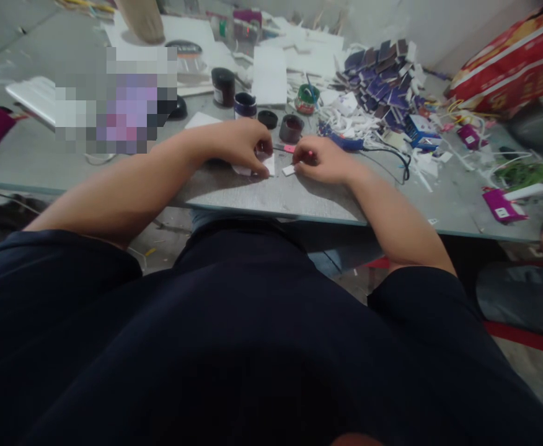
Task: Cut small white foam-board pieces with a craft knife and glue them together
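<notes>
Currently I log left hand (238, 144) pinching a white card (264, 165) flat on the bench (253, 195), right hand (322, 159) pinching a small chip (289, 170) just beside it, jars (291, 127) behind.

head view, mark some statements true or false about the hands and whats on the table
1. The left hand and right hand are over the grey table. True.
2. The left hand touches a white piece. True.
3. The right hand holds a dark jar. False: the jar stands untouched behind the hands, and the right hand is at a small white piece.
4. The purple pile lies left of the left hand. False: it lies at the far right.
5. A red bag lies at the far right. True.
</notes>
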Demonstrator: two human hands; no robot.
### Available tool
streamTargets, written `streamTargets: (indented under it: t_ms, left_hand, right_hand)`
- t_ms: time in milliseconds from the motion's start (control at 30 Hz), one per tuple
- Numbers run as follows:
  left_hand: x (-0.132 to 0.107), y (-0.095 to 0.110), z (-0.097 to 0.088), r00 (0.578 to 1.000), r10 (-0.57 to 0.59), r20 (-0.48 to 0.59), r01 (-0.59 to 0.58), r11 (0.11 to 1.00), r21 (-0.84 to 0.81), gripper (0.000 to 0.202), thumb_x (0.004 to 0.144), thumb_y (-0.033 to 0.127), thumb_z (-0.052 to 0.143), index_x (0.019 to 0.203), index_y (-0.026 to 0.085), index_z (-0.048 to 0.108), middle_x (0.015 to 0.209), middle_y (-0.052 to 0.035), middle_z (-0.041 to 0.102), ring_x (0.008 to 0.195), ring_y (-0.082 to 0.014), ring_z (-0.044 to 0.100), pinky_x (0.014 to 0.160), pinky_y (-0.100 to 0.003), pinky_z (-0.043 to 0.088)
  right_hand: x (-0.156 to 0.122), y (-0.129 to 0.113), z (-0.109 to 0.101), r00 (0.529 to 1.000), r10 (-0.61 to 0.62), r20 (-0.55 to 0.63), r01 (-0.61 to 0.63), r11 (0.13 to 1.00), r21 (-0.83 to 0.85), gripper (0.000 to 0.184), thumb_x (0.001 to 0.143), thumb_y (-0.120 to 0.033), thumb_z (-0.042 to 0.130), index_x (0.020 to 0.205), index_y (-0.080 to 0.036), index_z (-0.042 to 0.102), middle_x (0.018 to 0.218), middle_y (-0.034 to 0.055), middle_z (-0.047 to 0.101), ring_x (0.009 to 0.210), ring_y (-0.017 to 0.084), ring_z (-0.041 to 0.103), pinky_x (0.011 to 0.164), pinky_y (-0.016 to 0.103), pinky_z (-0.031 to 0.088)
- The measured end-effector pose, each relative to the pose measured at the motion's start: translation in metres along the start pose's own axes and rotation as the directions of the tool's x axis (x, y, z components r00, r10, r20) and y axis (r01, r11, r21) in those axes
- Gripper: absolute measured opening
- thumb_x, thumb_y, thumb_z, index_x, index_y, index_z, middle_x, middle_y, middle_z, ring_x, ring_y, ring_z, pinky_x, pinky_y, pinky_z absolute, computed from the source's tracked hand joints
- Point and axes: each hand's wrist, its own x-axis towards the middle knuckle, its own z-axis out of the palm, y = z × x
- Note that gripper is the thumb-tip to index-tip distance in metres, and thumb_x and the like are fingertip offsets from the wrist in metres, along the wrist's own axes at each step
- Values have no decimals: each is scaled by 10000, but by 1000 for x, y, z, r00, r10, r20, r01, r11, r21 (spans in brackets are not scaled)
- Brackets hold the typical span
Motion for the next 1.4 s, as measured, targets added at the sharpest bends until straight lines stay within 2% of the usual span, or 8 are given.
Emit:
streamTargets:
  t_ms: [200,367,533,667,833,1067,1200,1400]
  left_hand:
    - [-1,2,0,1000,-22,18,22,1000,6,1016,779,765,926,1706,353,867,1539,-125,888,1520,-502,762,1303,-561,564]
    - [-3,4,-1,1000,-12,23,11,999,41,1012,820,784,878,1724,330,853,1534,-130,885,1526,-499,756,1280,-561,564]
    - [-4,6,0,999,-29,29,29,1000,10,1110,780,882,881,1758,360,833,1465,-60,929,1507,-434,713,1308,-557,540]
    - [-5,8,-1,999,-36,19,36,999,5,1180,719,909,890,1740,320,850,1427,-71,928,1492,-446,708,1275,-564,535]
    - [-10,14,-2,997,-47,66,47,999,-6,1265,758,1018,846,1836,363,747,1362,-4,944,1537,-402,595,1362,-575,456]
    - [-11,16,-3,998,-40,46,40,999,4,1099,834,890,911,1741,277,807,1447,-99,924,1518,-430,658,1336,-573,497]
    - [-8,12,-2,998,-44,48,43,999,11,1105,839,895,887,1789,341,779,1410,-55,923,1559,-431,644,1359,-569,482]
    - [-9,11,-1,998,-36,48,36,999,10,1101,862,867,903,1816,338,753,1386,-48,941,1541,-424,639,1362,-574,478]
  right_hand:
    - [3,-5,5,1000,28,3,-28,999,29,178,1052,-354,967,1026,-291,803,1155,99,783,1087,348,761,1068,592,686]
    - [10,-5,17,997,36,-72,-34,999,23,304,1048,-560,1028,1055,-318,843,1256,129,821,1229,430,791,1177,687,708]
    - [7,-16,17,998,32,-57,-30,999,38,358,1012,-641,1062,1150,-350,906,1290,139,848,1386,498,785,1219,734,718]
    - [2,-32,14,999,8,-33,-7,999,53,411,933,-596,1133,1191,-349,928,1429,161,856,1513,540,756,1219,748,730]
    - [3,-38,16,1000,15,-24,-13,997,73,306,955,-525,1116,1111,-362,909,1589,144,834,1611,533,720,1326,780,684]
    - [-2,-35,11,999,-23,33,22,1000,21,298,941,-495,1099,1135,-375,908,1410,136,874,1558,519,745,1398,795,637]
    - [1,-35,15,1000,5,8,-5,999,38,335,944,-521,1102,1210,-402,936,1465,141,873,1595,540,726,1329,816,680]
    - [5,-35,17,1000,-6,27,4,998,64,450,929,-547,1139,1318,-399,971,1492,151,883,1621,545,732,1290,804,718]
